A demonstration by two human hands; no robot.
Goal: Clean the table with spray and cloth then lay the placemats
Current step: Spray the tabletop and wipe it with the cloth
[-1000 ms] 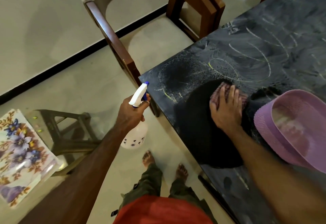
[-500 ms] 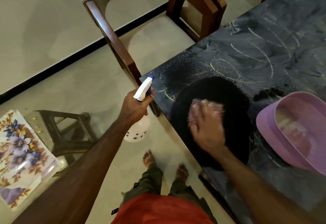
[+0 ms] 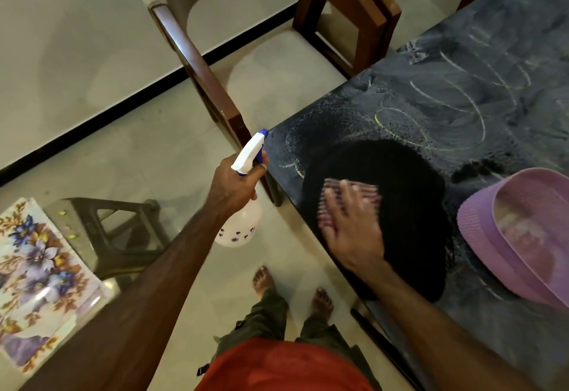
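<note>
A dark table (image 3: 462, 88) smeared with chalky swirls fills the right side. Near its front-left corner is a wet black wiped patch (image 3: 409, 181). My right hand (image 3: 354, 227) presses flat on a pink checked cloth (image 3: 329, 202) at that patch's left edge, fingers straight and blurred. My left hand (image 3: 231, 187) grips a white spray bottle (image 3: 238, 230) with a blue nozzle, held over the floor just left of the table corner. A purple woven placemat (image 3: 480, 236), curled up, lies on the table at the right. A floral placemat (image 3: 34, 283) rests on a stool at the left.
A wooden armchair (image 3: 203, 82) with a cream seat stands beyond the table corner, and more chair frames (image 3: 348, 11) stand behind it. A dark plastic stool (image 3: 117, 236) sits on the tiled floor at the left. My bare feet (image 3: 292, 289) are beside the table edge.
My right hand has swept the cloth from the upper right of the black patch down to its left edge, widening the wet area. The spray bottle has risen slightly towards the corner.
</note>
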